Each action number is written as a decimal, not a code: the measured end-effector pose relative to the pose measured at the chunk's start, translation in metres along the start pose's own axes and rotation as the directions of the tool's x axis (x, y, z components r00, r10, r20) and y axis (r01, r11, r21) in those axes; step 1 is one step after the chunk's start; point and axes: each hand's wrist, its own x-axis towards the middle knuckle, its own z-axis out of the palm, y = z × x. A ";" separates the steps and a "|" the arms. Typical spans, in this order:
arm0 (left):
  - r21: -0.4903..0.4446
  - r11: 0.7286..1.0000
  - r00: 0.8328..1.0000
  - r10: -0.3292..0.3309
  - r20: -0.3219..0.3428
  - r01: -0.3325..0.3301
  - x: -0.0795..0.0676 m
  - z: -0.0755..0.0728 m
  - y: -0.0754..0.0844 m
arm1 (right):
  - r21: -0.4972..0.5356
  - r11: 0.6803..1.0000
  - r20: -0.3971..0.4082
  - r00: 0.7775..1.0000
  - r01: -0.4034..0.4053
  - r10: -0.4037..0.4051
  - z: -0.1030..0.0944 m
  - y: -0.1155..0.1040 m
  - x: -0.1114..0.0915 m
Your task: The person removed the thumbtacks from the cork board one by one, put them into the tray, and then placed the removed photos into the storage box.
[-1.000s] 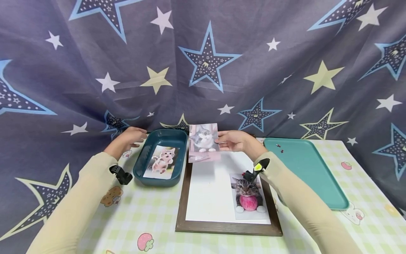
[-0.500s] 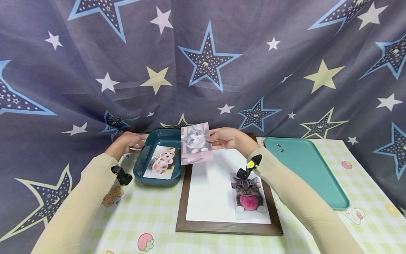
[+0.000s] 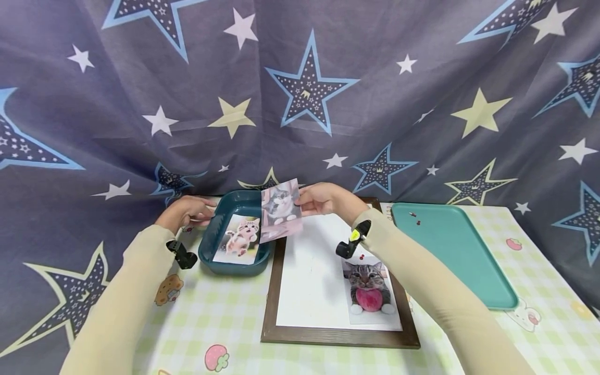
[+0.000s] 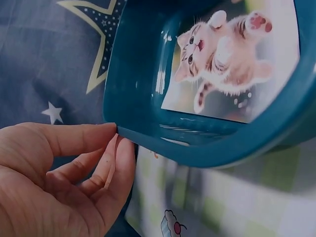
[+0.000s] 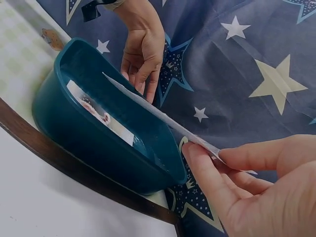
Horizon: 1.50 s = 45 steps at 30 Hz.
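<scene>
"What's that right hand [image 3: 321, 199] got?"

"The grey cat photo [image 3: 279, 212], pinched at one edge, thumb against fingers. It's tilted in the air, overlapping the side of the blue tub [image 3: 234, 269] nearest the framed board [image 3: 309, 299]."

"And the left hand [image 3: 189, 211]?"

"Fingertips touching the tub at a far corner of its rim. Whether they're really gripping it, I can't tell from here."

"How would you handle that photo?"

"Lightly, and only by the margin. Thin paper like that would probably crease under a hard pinch, and its loose end could catch the rim, so I'd hold it clear. Left fingertips firm, too, in case the tub gets nudged."

"Mind the orange kitten photo [image 3: 244, 237] lying inside."

"Yes, and the tabby photo [image 3: 370, 297] on the board. Beyond that, the green tray [image 3: 459, 255] with two small red pins [image 3: 419, 222]."
</scene>
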 end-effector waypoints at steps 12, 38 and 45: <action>0.035 0.999 0.998 -0.038 0.052 0.036 0.007 -0.004 0.004 | -0.037 0.998 -0.086 0.995 -0.046 0.042 0.013 -0.013 0.019; 0.021 0.998 0.993 -0.059 0.101 0.058 0.005 -0.004 0.004 | -0.028 0.995 -0.117 0.989 -0.095 0.091 -0.020 0.024 0.157; 0.018 0.998 0.993 -0.061 0.100 0.060 0.004 -0.004 0.004 | -0.059 0.990 -0.205 0.972 -0.128 0.114 0.026 0.004 0.099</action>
